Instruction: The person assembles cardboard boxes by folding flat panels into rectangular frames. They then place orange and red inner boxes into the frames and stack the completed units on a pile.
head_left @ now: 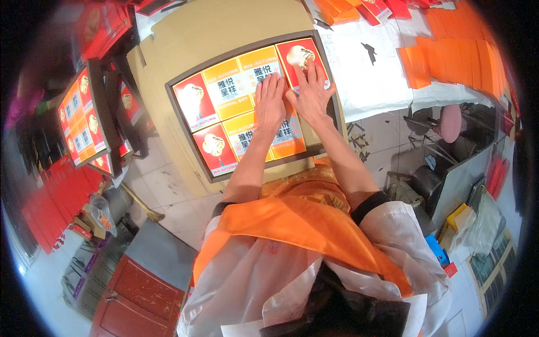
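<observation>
A dark-rimmed gift box (197,154) lies on brown cardboard in front of me, filled with several square red and orange small cartons (231,96) printed with dark characters. My left hand (271,103) rests flat on an orange carton in the upper row, its fingers stretched away from me. Just beside it, my right hand (312,94) presses with spread fingers on the red carton (298,53) at the upper right corner. Neither hand grips anything. Part of the lower-right cartons is hidden under my wrists.
Similar filled boxes (84,115) are stacked at the left, above red sheets (59,196). Orange folded bags (460,56) lie on a white-covered table (368,73) at the right. Below it stands a stool with a pink seat (451,123). A broom (147,209) lies at the left.
</observation>
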